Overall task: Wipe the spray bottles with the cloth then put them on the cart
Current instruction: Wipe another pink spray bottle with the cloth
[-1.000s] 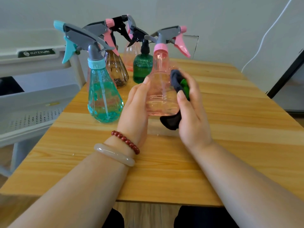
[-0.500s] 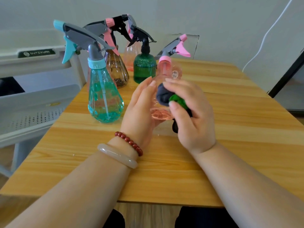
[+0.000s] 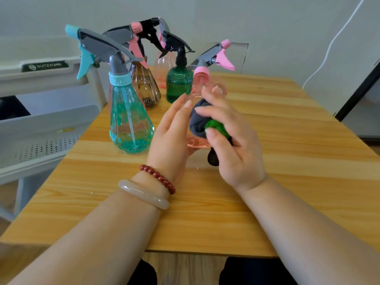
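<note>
At the far left stands the grey cart (image 3: 41,124), its perforated shelf level with the table (image 3: 287,161) edge. On the table nearest it is a teal bottle (image 3: 131,124), upright, with a grey and teal trigger head and a dip tube running down inside; the colour deepens at its base, though I cannot tell whether that is liquid. Behind it a brown bottle (image 3: 145,87) and a pale pink bottle (image 3: 162,73) stand close together, their trigger heads overlapping, and just right of them is a green bottle (image 3: 177,85) with a black head. Their contents I cannot make out. The left hand (image 3: 170,136), with two bracelets at the wrist, has straight fingers laid flat along the side of the pink bottle (image 3: 200,79), which is tipped away from the person just above the table, its round base turned toward them and its pink trigger pointing right. No liquid shows through its clear wall. The right hand (image 3: 234,145) curls round a bunched cloth (image 3: 198,120), grey with a green patch, and presses it against the bottle's near side.
</note>
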A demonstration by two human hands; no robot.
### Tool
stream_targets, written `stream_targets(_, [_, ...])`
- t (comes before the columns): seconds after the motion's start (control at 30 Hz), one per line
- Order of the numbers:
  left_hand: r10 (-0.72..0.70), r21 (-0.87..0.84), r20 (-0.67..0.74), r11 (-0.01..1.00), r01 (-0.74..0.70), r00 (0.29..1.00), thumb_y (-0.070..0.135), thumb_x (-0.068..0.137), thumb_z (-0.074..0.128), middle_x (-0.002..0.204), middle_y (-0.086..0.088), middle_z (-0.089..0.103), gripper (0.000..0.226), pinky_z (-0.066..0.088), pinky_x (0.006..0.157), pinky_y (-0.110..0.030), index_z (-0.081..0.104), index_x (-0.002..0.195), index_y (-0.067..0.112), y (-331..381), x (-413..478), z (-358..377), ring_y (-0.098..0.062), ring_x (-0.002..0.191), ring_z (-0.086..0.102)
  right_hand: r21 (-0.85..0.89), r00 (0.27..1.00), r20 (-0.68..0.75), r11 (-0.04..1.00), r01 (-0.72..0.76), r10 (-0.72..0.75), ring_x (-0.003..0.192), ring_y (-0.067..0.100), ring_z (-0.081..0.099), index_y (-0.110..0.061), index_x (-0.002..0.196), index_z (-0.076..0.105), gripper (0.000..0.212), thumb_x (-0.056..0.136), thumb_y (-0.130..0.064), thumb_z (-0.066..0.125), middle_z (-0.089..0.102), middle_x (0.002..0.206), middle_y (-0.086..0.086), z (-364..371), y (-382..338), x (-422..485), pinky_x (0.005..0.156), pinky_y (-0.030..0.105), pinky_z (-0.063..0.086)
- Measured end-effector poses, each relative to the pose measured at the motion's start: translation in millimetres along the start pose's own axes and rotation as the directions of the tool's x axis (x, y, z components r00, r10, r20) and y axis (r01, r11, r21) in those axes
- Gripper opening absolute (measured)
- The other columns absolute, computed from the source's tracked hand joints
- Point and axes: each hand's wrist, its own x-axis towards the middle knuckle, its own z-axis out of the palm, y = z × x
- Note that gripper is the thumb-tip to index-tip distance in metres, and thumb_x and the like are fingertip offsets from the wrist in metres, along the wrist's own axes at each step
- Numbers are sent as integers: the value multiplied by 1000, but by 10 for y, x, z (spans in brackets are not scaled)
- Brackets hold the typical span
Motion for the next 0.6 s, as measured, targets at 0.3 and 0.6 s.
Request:
stream_targets(0.3, [-55,-42,35,998,57,998,28,99,55,131,-9,64,40,56,89,-47,53,139,24,-34,9,42,-25,116,65,408,912,-121,857,-315,393,142,16,37,-20,126,58,34,96,-11,45,45,149,7,-44,10,3,118,38,30])
stream_targets(0.6, [-69,-99,42,992,72,997,27,101,50,124,-9,69,37,56,90,-45,53,137,22,-34,-7,48,-26,114,66,503,816,-166,760,-413,553,131,19,50,-27,123,59,30,95,-30,47,59,135,3,26,97,54,114,42,36])
